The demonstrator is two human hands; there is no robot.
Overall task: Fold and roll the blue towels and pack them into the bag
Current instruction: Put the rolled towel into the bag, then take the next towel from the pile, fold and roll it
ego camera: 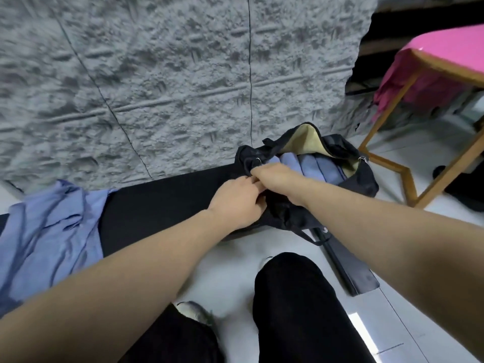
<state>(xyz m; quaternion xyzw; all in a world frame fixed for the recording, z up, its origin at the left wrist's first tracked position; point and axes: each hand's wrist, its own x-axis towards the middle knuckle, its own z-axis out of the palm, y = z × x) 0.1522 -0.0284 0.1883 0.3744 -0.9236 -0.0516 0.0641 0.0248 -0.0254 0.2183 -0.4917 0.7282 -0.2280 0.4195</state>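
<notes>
Both hands at black fabric bag (293,213) w/ rolled blue towels (314,166) inside: L hand (235,200) and R hand (275,174) fingers curled, gripping bag's near rim.

A: Where does the black fabric bag (358,179) sit?
B: At the right end of the low black platform (162,203), rolled blue towels (314,163) inside it.
A: And the loose blue cloth (49,231)?
B: On the platform's left end; the pink-topped wooden table (442,61) stands right of the bag.

No readable text, label or number anywhere.
</notes>
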